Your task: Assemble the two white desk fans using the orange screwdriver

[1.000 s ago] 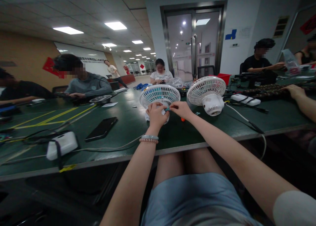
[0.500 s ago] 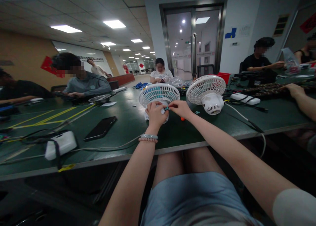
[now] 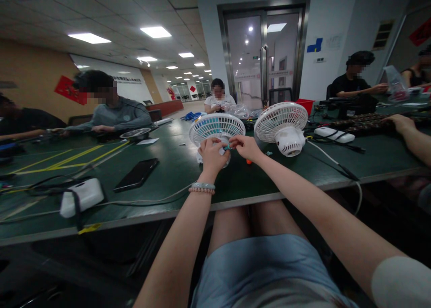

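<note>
A white fan (image 3: 217,125) with a round grille stands before me on the table, its back towards me. My left hand (image 3: 213,154) curls round the rear of this fan and covers much of its housing. A small teal piece (image 3: 226,147) shows at the left fingertips. Close beside it, my right hand (image 3: 244,147) has its fingers pinched together; whatever is between them is too small to make out. To the right lies a second white fan (image 3: 281,125), tilted on its housing. A small orange piece (image 3: 248,161) and another teal piece (image 3: 269,153) lie near my right hand.
A black phone (image 3: 136,175) and a white power adapter (image 3: 82,196) with cables lie to the left on the green table (image 3: 175,173). Another white adapter (image 3: 334,134) is at right. Several people sit around; one person's hand (image 3: 400,122) rests at the right.
My right fingers have shifted slightly up and curled more near the teal piece. My left hand and both fans stay in place. A person at left has stretched out an arm.
</note>
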`<state>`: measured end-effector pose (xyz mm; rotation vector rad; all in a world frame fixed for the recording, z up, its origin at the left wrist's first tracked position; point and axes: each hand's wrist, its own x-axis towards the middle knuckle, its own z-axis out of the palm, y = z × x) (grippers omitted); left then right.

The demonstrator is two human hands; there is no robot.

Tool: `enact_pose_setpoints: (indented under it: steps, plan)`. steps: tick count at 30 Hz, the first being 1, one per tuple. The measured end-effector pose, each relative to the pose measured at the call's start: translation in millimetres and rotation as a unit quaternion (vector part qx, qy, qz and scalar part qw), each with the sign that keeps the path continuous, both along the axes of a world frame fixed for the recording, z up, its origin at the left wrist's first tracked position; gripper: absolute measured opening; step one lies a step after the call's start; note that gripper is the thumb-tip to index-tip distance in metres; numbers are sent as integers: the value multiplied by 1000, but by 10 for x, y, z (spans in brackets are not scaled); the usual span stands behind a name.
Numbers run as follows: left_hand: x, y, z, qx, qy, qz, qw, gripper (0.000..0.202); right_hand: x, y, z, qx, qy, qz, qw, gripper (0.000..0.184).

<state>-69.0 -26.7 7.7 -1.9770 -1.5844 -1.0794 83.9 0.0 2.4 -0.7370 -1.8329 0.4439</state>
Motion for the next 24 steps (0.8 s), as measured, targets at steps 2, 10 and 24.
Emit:
enact_pose_setpoints:
  steps: [2, 10, 24]
  plan:
    - [3, 1, 1, 3, -1, -1, 1000, 19, 35, 18, 28, 2, -19, -21, 1000, 38]
    - [2, -3, 6, 1, 0, 0, 1000, 18, 252, 208, -54, -138, -199, -252, 937, 55]
    - [16, -14, 20, 0, -6, 4, 1000, 19, 273, 363, -44, -195, -345, -184, 900, 9]
